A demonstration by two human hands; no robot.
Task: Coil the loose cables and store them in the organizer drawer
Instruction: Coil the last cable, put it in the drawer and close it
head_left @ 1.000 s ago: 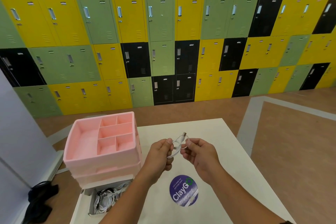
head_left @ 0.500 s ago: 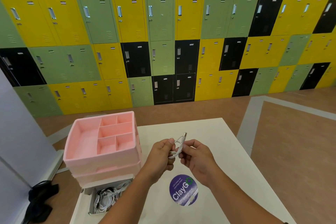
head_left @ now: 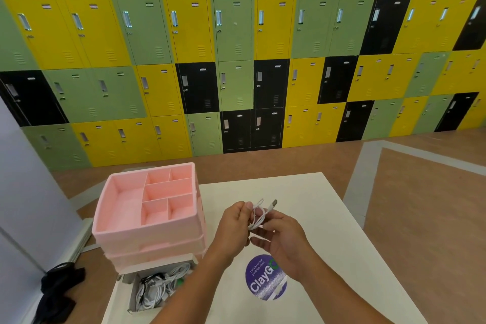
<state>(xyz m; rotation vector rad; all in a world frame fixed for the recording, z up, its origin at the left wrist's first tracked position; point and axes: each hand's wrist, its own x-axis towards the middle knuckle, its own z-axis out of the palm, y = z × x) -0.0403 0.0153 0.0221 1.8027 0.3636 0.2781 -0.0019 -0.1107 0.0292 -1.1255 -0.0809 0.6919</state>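
Above the white table (head_left: 328,218), the left hand (head_left: 235,223) pinches a small white USB cable (head_left: 259,216) gathered into loops, its plug poking up. The right hand (head_left: 285,241) grasps the loops' lower end. The pink organizer (head_left: 123,218) stands just left, with a white box (head_left: 123,294) of tangled cables before it.

- The left hand (head_left: 234,227) was bare, its back and knuckles in plain view.
- The right hand (head_left: 285,241) was bare as well, its back uppermost.
- The left forearm (head_left: 189,294) was uncovered along all its visible length.
- The right forearm (head_left: 342,294) was likewise uncovered, wrist included.
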